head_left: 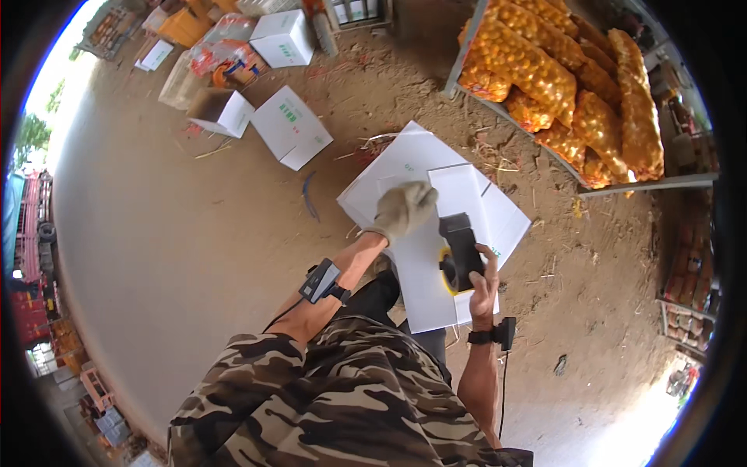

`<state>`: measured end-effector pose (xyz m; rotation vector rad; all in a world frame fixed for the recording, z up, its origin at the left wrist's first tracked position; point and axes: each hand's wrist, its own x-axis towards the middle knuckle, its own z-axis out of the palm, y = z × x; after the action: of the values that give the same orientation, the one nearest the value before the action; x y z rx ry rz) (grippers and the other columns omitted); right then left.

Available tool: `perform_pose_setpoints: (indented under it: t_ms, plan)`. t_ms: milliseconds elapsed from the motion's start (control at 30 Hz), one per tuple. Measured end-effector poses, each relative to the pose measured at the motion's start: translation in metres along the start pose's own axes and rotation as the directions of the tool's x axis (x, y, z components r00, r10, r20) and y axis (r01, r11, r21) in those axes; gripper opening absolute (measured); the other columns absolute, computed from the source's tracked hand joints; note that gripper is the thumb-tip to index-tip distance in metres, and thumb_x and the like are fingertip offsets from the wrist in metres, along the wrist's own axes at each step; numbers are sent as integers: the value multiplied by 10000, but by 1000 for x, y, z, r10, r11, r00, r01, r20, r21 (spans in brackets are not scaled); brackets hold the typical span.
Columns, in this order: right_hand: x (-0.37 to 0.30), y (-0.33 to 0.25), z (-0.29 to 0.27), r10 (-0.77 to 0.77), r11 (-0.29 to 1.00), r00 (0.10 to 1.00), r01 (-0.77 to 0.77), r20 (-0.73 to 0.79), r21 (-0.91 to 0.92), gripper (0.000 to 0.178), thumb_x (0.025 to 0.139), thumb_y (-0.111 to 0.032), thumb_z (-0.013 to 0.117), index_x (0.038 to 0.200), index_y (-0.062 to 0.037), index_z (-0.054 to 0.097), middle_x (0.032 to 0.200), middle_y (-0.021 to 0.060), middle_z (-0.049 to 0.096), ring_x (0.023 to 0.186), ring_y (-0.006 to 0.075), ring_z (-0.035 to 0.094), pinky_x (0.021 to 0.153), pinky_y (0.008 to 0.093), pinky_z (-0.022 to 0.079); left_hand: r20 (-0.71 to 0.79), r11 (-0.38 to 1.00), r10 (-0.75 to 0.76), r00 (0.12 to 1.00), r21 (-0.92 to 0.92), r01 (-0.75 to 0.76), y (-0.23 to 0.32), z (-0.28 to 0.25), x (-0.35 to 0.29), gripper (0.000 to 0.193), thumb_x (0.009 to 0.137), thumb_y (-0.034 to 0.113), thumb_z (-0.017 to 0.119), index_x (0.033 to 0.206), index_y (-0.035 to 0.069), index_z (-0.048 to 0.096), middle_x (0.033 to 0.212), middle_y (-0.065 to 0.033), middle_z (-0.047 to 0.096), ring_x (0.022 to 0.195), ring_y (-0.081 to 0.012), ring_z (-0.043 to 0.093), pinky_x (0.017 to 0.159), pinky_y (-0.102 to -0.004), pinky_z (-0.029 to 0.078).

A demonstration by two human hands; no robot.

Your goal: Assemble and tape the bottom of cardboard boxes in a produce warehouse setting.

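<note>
The gloved left hand (405, 210) curls fist-like; the bare right hand (484, 284) grips.

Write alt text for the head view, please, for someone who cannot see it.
A bare right hand holds a black tape dispenser over a white cardboard box, the gloved left hand curled nearby. Filled orange mesh sacks lie at upper right.

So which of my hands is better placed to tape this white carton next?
Probably your right hand: it holds the black tape dispenser over the white carton, while your gloved left hand holds no dispenser.
</note>
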<state>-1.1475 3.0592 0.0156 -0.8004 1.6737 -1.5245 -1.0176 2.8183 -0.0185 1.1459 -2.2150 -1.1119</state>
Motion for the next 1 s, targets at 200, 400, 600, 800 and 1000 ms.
perform_pose_setpoints:
  t_ms: [200, 400, 600, 800, 1000]
  plan:
    - [-12, 2, 6, -17, 977, 1000, 13, -21, -212, 766, 807, -215, 513, 1515, 78, 517, 1131, 284, 712, 910, 306, 698, 868, 396, 576, 433, 952, -305, 848, 118, 282, 40, -40, 1, 644, 1080, 598, 539, 981, 13, 788, 882, -226, 770, 781, -371, 755, 758, -475, 595]
    - [-11, 12, 0, -160, 937, 987, 150, -7, -316, 700, 830, -232, 530, 1447, 95, 577, 1236, 326, 714, 1059, 447, 735, 995, 470, 569, 831, 742, -161, 532, -254, 621, 15, -30, -15, 783, 1112, 677, 463, 1152, -32, 792, 1016, -156, 820, 868, -223, 798, 788, -340, 656]
    - [-12, -5, 2, -108, 943, 994, 110, 24, -314, 694, 844, -270, 527, 1450, 65, 576, 1180, 318, 726, 1025, 466, 740, 944, 479, 582, 827, 586, -91, 555, -406, 701, -7, -13, -28, 667, 1136, 580, 502, 1226, -23, 774, 1031, -161, 819, 884, -225, 800, 760, -344, 652]
    - [-11, -7, 1, -94, 945, 995, 101, 38, -311, 722, 851, -316, 540, 1460, 70, 578, 1171, 310, 745, 1011, 423, 760, 928, 457, 594, 821, 553, -64, 568, -444, 705, -14, -2, -20, 467, 1132, 428, 594, 1151, 15, 809, 972, -133, 822, 820, -203, 792, 722, -319, 637]
    - [-11, -5, 4, -36, 969, 999, 41, 28, -243, 736, 854, -297, 555, 1475, 99, 566, 1186, 281, 749, 1030, 374, 739, 964, 429, 578, 755, 616, -113, 646, -457, 642, -11, 7, -15, 321, 1084, 311, 690, 1043, 24, 828, 881, -90, 814, 731, -162, 758, 678, -317, 612]
